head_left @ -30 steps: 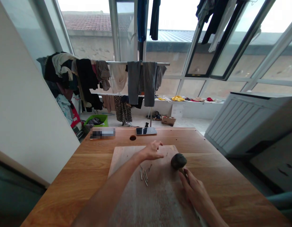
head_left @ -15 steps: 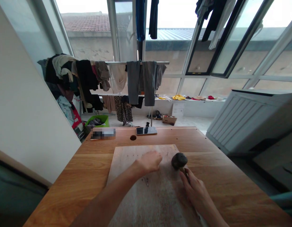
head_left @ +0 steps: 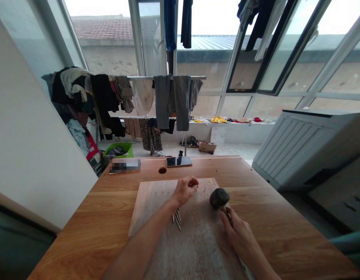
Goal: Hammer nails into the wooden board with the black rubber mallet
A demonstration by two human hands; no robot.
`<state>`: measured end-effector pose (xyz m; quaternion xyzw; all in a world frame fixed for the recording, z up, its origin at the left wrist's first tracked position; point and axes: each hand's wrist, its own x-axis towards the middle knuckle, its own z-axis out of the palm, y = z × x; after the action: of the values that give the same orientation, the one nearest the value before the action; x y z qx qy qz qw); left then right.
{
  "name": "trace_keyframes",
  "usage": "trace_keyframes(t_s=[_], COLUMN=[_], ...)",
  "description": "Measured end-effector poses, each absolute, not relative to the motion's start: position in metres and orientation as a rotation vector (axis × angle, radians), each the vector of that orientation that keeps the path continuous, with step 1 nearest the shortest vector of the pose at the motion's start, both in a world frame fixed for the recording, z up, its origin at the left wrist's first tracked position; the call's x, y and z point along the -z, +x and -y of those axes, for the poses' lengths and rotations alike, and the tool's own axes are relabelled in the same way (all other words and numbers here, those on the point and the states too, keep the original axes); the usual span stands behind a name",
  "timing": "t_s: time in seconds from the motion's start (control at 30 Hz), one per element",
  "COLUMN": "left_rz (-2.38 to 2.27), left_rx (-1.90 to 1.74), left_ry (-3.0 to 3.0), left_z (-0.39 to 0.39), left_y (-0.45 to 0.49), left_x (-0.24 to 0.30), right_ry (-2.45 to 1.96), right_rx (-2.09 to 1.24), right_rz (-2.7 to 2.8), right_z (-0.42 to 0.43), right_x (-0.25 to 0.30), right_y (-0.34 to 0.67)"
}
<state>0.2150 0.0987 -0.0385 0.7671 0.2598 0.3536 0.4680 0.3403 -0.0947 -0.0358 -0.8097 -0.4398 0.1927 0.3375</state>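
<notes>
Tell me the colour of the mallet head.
The mallet head is dark grey, best seen in the head view.

The table top (head_left: 81,237) is warm-toned wood with a smooth satin finish, and the board (head_left: 197,249) lying on it is paler bare wood, matt and rough with scuffs. The nails (head_left: 177,219) are thin bright metal, the mallet head (head_left: 219,198) is dark and matt with a rough look, perhaps rubber though the view is too poor to be sure, and the mallet handle (head_left: 224,210) looks like smooth wood. Farther off, the phone (head_left: 179,161) has a glossy glass face, the basket (head_left: 117,149) is green plastic, and the hanging trousers (head_left: 181,103) are matt grey cloth.
</notes>
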Motion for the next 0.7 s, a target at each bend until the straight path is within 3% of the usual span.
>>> trace_keyframes(t_s=[0.57,0.7], left_rz=[-0.628,-0.652], left_rx=[-0.802,-0.808], left_ry=[2.02,2.005], left_z=[-0.099,-0.099], left_y=[0.212,0.212], left_x=[0.046,0.046], right_ry=[-2.044,-2.047], right_rx=[-0.816,-0.675], right_rz=[1.03,1.088], right_z=[0.102,0.101], right_x=[0.032,0.025], right_y=[0.34,0.34])
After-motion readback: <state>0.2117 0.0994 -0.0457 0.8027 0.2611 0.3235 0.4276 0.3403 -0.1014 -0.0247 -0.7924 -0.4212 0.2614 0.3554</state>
